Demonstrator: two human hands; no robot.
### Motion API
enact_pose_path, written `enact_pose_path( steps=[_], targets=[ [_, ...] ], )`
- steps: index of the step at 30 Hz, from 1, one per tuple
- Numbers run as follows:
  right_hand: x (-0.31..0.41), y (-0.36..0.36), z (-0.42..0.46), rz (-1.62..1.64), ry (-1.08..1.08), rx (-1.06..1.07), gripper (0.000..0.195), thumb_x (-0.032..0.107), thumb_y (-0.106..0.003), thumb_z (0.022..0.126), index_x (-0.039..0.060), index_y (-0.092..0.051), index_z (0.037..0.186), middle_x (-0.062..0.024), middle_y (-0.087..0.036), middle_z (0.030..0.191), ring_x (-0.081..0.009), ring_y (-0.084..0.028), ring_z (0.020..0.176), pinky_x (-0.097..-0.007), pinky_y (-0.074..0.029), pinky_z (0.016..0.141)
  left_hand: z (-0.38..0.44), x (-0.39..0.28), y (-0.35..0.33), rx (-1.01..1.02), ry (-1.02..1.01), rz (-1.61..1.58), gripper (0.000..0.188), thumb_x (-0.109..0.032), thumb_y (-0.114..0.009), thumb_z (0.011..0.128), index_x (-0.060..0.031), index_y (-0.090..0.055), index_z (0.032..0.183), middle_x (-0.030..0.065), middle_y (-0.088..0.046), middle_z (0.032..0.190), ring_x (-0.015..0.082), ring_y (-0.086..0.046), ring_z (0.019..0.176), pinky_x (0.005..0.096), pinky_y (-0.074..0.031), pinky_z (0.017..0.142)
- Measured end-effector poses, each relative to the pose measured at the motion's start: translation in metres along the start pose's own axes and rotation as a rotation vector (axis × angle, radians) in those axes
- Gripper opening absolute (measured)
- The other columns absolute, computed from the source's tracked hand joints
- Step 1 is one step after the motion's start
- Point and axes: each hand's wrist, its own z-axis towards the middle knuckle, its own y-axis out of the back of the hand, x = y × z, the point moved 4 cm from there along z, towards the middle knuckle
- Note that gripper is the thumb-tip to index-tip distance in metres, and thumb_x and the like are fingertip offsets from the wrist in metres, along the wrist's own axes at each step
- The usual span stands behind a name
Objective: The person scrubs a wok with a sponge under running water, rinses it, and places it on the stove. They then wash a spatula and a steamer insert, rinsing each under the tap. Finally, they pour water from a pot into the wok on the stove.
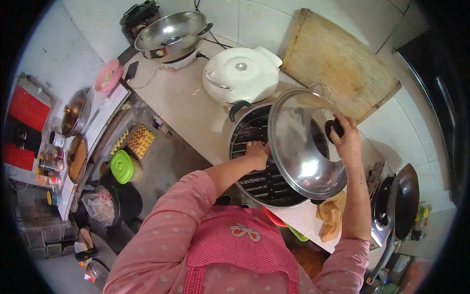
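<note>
A metal pot with black side handles stands on the countertop in front of me. Dark parallel slats of a rack show inside it. My left hand reaches in at the slats with its fingers bent; whether they grip anything is hidden. With my right hand I hold the black knob of a lid. This domed metal lid has a clear window, is tilted, and covers the right part of the pot from my view.
Behind the pot sits a white lidded pan, with a wooden cutting board leaning against the wall. A steel pan occupies the far-left corner. At right are a yellow-brown cloth and a dark wok. Egg trays lie low at left.
</note>
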Motion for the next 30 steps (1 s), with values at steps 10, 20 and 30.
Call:
enact_pose_path(
  steps=[10,20,30],
  targets=[
    [-0.046,0.05,0.009,-0.025,-0.037,-0.098,0.037,0.014,-0.063,0.078,0.0113,-0.058,0.115,-0.0156,-0.057,0.105,-0.0321,-0.058,0.095,-0.0366,-0.046,0.084,-0.023,0.0,0.004,-0.063,-0.019,0.042,0.112,-0.037,-0.085,0.05,-0.0233,-0.022,0.141,0.0194,-0.041,0.124,0.0335,-0.037,0.117,0.0434,-0.028,0.093],
    [-0.126,0.046,-0.027,-0.021,-0.301,-0.106,0.043,0.019,-0.065,0.076,0.0114,-0.057,0.118,-0.0191,-0.058,0.105,-0.0329,-0.059,0.094,-0.0392,-0.046,0.085,-0.018,-0.002,0.015,-0.058,-0.034,0.031,0.107,-0.046,-0.082,0.052,-0.0244,-0.024,0.139,0.0203,-0.042,0.128,0.0362,-0.036,0.122,0.0475,-0.029,0.097],
    [-0.173,-0.039,-0.05,0.188,-0.41,0.134,0.044,0.016,-0.06,0.079,0.0022,-0.053,0.12,-0.0195,-0.057,0.113,-0.0312,-0.056,0.104,-0.0375,-0.043,0.09,-0.023,-0.011,0.014,-0.132,-0.065,-0.083,0.093,-0.038,-0.082,0.054,-0.0173,-0.037,0.132,0.0141,-0.049,0.124,0.0351,-0.045,0.115,0.0508,-0.039,0.09]
  ],
)
